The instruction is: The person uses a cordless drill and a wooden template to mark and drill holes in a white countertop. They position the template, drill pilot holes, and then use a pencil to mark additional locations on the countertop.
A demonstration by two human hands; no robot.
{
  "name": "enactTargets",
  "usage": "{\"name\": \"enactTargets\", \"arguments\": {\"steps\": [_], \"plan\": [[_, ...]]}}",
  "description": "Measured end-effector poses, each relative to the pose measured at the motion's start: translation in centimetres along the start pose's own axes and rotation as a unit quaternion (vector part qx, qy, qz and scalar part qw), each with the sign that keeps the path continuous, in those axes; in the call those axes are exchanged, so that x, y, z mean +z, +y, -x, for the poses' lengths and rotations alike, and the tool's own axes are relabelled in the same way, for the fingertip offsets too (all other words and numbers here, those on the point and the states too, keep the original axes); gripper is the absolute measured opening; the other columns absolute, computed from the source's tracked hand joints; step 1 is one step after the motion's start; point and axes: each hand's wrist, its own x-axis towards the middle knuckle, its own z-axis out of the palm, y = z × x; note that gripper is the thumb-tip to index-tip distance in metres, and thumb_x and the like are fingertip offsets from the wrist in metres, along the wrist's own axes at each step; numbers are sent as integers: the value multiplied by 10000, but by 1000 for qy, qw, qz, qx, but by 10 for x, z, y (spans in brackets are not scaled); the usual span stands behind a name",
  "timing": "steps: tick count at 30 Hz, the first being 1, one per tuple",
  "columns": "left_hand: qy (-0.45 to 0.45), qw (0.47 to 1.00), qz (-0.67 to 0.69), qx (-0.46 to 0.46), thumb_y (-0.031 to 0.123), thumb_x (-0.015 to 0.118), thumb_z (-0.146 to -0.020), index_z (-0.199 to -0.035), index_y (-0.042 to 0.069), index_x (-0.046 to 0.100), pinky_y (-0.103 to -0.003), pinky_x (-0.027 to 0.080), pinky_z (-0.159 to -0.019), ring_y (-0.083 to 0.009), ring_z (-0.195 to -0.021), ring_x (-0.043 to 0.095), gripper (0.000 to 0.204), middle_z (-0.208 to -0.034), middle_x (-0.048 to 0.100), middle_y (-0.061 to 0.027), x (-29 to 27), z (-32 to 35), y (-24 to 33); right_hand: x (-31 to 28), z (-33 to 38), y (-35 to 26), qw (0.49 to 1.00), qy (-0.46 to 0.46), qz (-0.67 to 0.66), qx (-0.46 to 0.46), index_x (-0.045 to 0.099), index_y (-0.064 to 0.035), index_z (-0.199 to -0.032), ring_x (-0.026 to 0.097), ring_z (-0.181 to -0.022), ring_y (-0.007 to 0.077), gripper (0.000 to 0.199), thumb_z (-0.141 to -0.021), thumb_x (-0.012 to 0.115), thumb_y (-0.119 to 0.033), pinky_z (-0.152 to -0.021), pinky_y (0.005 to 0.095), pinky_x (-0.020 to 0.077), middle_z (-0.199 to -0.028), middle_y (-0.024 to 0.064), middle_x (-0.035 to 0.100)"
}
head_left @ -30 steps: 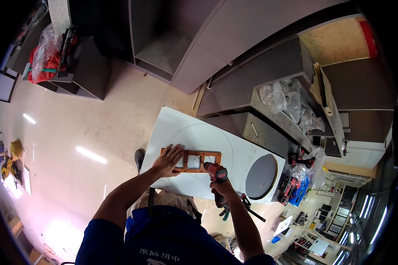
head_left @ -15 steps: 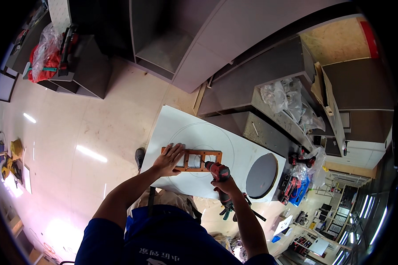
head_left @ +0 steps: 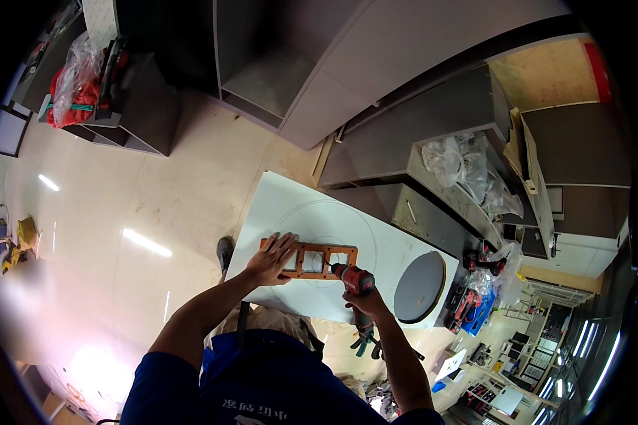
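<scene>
My left hand (head_left: 273, 261) lies flat, fingers stretched out, on the left end of an orange-brown frame-like template (head_left: 326, 249) with several rectangular windows. The template rests on a white board (head_left: 266, 195) marked with pencilled circles, across its inner circle. In my right hand (head_left: 362, 301) is a red and black cordless drill (head_left: 358, 280), gripped by its handle. The drill points left, its bit end over the template's right part. Whether the bit touches the template or board is too small to tell. Near the board's right end is a large round grey area (head_left: 418, 287) with a dark edge.
Grey cabinet carcasses (head_left: 404, 113) stand beyond the board, with clear plastic wrapping (head_left: 461, 166) on one. To the right lie another cordless tool (head_left: 485, 262) and a blue case (head_left: 480, 312). A dark shoe (head_left: 225, 249) shows beside the board's left edge.
The view has shifted slightly. My left hand, the template and the drill keep nearly the same places on the board. A pale blurred patch has appeared at the lower left.
</scene>
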Motion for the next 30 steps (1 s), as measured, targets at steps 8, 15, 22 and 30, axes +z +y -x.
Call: {"name": "enactTargets", "arguments": {"steps": [8, 15, 22, 30], "plan": [[58, 998, -7, 10, 566, 743, -722, -1462, 16, 385, -521, 137, -1216, -329, -1490, 212, 989, -1585, 262, -210, -1, 1, 0, 9, 11, -14, 992, 79, 95, -1, 609, 28, -1134, 733, -728, 199, 393, -810, 763, -133, -611, 327, 622, -962, 96, 702], [48, 999, -2, 6, 567, 743, -723, -1466, 23, 379, -514, 136, -1216, -326, -1489, 214, 990, -1586, 263, -203, 0, 0, 1, 13, 10, -8, 993, 68, 86, -31, 634, 19, -1077, 714, -623, 187, 346, -808, 715, -182, -595, 332, 592, -798, 83, 707], [38, 999, 10, 5, 561, 740, -730, -1470, 12, 367, -521, 127, -1220, -333, -1497, 189, 993, -1594, 240, -205, 1, 0, 0, 24, 10, -4, 989, 79, 128, 3, 625, 2, -1017, 705, -606, 176, 333, -756, 710, -186, -593, 353, 574, -712, 90, 688], [45, 999, 2, 5, 567, 741, -730, -1467, 18, 367, -523, 140, -1214, -330, -1490, 218, 993, -1585, 263, -206, 2, 0, 0, 24, 9, -4, 993, 72, 88, 15, 617, 3, -1051, 703, -603, 181, 349, -765, 707, -173, -572, 342, 577, -777, 88, 695]]}}
